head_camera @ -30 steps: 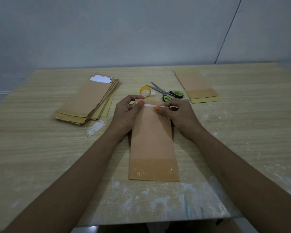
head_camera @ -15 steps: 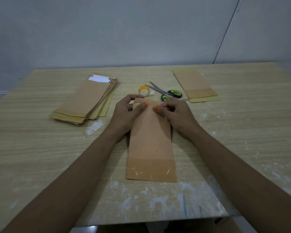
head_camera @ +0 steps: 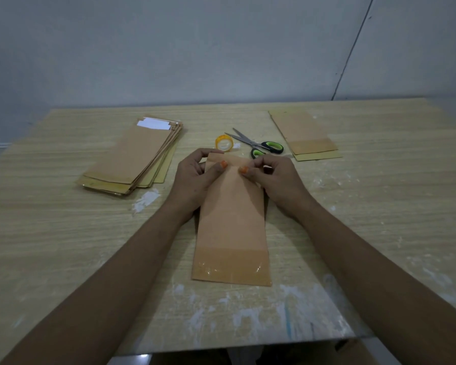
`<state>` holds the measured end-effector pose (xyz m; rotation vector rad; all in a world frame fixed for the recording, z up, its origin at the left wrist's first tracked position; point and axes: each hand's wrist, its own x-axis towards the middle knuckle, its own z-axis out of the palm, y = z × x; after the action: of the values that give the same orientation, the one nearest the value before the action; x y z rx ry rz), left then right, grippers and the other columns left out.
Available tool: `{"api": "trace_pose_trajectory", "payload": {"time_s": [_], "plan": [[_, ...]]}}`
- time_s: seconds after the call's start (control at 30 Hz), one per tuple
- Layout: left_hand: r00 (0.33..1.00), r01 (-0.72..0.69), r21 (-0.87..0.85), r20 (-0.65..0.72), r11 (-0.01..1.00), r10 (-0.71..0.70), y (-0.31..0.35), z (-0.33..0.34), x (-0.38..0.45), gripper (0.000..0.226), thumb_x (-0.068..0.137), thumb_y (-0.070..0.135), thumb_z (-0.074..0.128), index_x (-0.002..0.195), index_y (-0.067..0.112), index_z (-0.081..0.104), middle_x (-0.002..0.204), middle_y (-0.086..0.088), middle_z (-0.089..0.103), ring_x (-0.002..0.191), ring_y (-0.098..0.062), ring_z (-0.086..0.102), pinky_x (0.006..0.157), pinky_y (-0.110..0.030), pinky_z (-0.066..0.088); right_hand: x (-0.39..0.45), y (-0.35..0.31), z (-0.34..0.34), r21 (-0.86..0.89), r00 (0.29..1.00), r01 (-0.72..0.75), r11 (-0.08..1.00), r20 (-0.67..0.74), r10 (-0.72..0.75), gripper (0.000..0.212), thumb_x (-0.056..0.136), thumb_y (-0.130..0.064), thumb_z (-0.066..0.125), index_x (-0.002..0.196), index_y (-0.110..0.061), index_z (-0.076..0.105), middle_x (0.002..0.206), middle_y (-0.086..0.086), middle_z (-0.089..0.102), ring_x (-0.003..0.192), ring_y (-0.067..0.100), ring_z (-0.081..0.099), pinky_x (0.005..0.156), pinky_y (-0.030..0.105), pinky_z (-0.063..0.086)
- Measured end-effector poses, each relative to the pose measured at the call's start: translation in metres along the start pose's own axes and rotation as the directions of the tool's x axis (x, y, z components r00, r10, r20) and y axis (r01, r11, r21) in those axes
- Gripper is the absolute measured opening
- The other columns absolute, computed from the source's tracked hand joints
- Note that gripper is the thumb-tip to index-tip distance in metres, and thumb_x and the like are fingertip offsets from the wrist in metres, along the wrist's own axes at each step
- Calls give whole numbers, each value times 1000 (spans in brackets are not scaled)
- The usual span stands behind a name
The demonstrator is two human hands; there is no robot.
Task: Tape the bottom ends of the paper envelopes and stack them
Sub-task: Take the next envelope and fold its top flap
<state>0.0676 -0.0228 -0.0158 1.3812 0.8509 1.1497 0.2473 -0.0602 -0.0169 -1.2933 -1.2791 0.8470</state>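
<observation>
The paper envelope [head_camera: 231,222] lies flat on the table [head_camera: 379,206], lengthwise in front of the person, its near end covered by a glossy band and its far end under both hands. Judged by its look, it is very light, thin and pliable: it will slide on the wood at a slight push and crease if pinched hard, and the glossy band is probably slicker than the bare paper. Best held flat by the long edges or pressed down near the end being worked.

The left hand [head_camera: 195,177] curls round the far left corner, thumb pressing on the top face (nail painted orange). The right hand [head_camera: 274,180] pinches the far right edge, thumb on top, other fingers curled. Both forearms reach straight in, thumbs nearly meeting. Whether tape lies beneath them cannot be told.

A tape roll [head_camera: 223,142] and scissors [head_camera: 258,146] sit just beyond. A stack of envelopes [head_camera: 134,159] lies far left; a smaller pile [head_camera: 306,135] far right.
</observation>
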Motion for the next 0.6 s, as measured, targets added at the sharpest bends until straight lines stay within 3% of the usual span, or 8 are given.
{"api": "trace_pose_trajectory", "payload": {"time_s": [0.13,0.23,0.27,0.4,0.53,0.6], "plan": [[1000,-4,-9,-4,1000,4,-2,0,0,16,94,3,63,106,13,62,67,0,72,55,-9,60,53,-22,50,1,3,0,38,999,40,998,-1,-40,13,81,-12,80,88,-10,69,84,-2,67,80,11,61,72,29,51],[1000,-12,-41,-24,999,11,1,1,0,14,94,3,63,102,14,63,70,1,73,58,-10,63,55,-24,52,3,2,-3,178,1000,-27,984,12,25,44,77,-8,82,115,-12,60,101,11,72,89,19,68,74,32,57],[999,-10,-56,-31,998,8,2,1,-1,13,94,3,63,102,14,63,70,1,73,59,-10,64,54,-23,53,3,0,-5,223,997,-67,972,36,61,45,78,-5,80,118,-11,60,100,13,73,87,20,70,73,32,58],[1000,7,-78,-20,997,-8,4,1,-2,18,94,3,63,110,10,64,70,-1,73,57,-8,62,52,-20,50,4,-2,-6,271,994,-76,960,97,52,23,84,4,70,104,-7,71,91,4,76,84,16,70,73,27,56],[996,32,-94,81,995,-24,4,0,-2,26,94,2,61,119,11,63,76,-3,72,63,-10,65,56,-22,52,4,-4,-8,270,996,-39,962,91,15,26,86,11,63,96,-10,73,91,0,73,88,11,68,76,22,52],[996,64,-69,65,996,-60,6,0,0,26,94,12,63,121,12,63,78,-2,72,66,-9,65,59,-22,52,5,-4,-9,244,996,-42,969,90,20,29,87,11,61,93,-14,75,93,0,73,90,11,67,77,21,51]]}}
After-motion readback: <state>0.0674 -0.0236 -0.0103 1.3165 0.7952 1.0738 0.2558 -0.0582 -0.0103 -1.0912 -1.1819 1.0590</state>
